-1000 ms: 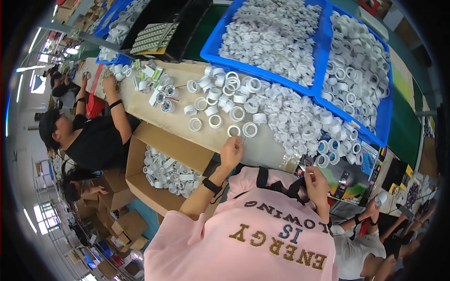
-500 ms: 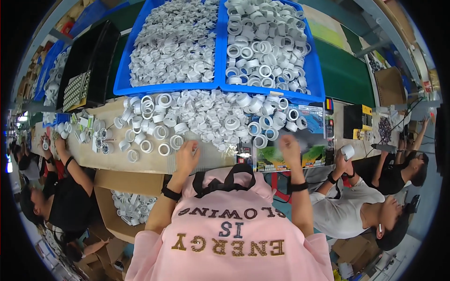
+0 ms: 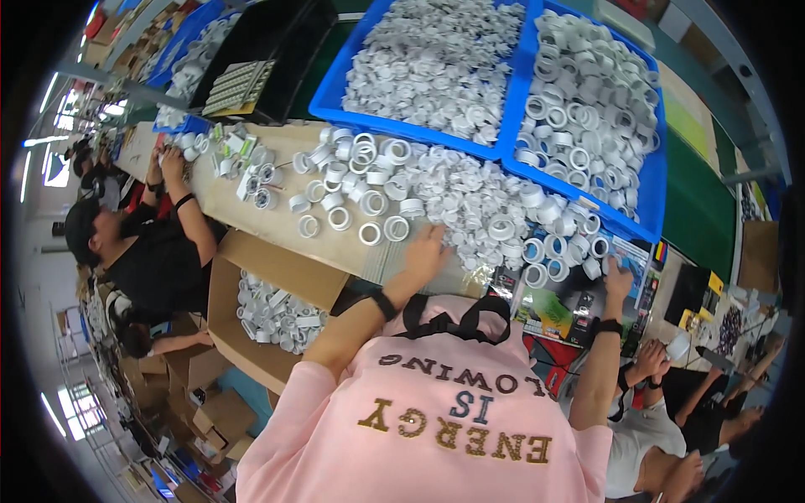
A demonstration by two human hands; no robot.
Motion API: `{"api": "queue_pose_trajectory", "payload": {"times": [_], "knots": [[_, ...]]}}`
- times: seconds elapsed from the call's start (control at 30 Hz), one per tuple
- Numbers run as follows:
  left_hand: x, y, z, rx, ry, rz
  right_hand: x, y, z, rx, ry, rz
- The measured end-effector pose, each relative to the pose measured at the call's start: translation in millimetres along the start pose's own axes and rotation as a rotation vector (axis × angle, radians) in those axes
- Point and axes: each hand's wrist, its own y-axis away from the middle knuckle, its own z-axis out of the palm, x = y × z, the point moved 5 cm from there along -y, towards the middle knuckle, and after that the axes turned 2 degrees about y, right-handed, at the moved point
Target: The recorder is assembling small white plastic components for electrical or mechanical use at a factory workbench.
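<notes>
My left hand [image 3: 426,254] is at the near edge of a heap of small thin white plastic pieces [image 3: 470,197]. Its fingers are bent together, and anything between them is too small to make out. Over to the right, my right hand [image 3: 619,278] has its fingers closed at a white plastic ring [image 3: 592,268] on the outer side of the ring group. The fingers partly cover what they grip. More white rings [image 3: 370,233] stand and lie on the table [image 3: 277,222] left of the heap.
Behind the heap, a blue bin [image 3: 402,126] holds thin white pieces and another blue bin [image 3: 579,191] holds white rings. A cardboard box [image 3: 237,310] of white parts stands below the table edge on the left. People work on both sides; a black box [image 3: 289,50] stands back left.
The view has turned, so the scene sits tilted and further right. My right hand has moved outward to the rings on the right. My left hand has come closer to the heap.
</notes>
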Motion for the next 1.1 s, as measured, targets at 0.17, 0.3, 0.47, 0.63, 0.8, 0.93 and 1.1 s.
{"api": "queue_pose_trajectory", "payload": {"times": [0.17, 0.3, 0.47, 0.63, 0.8, 0.93, 1.1], "knots": [[3, -4, -7, -0.015, -0.095, 0.107, -82, 82, -44, -0.155, -0.794, 0.117], [-5, -12, 0, -0.051, -0.236, 0.130, -148, 146, -61, -0.411, -1.169, -0.009], [-22, -7, 17, -0.067, -0.256, 0.114, -194, 200, -42, -0.592, -1.213, -0.110], [-26, -8, 53, -0.137, -0.239, -0.027, -217, 240, -32, -0.724, -0.852, -0.222], [-21, 1, 12, -0.015, -0.186, -0.007, -223, 239, 2, -0.865, -0.753, -0.245], [-23, 9, -34, 0.341, 0.279, -0.208, -278, 291, -21, -0.942, -0.605, -0.479], [-12, 12, -36, -0.094, 1.205, -0.415, -300, 319, -7, -1.126, -0.646, -0.638]]}}
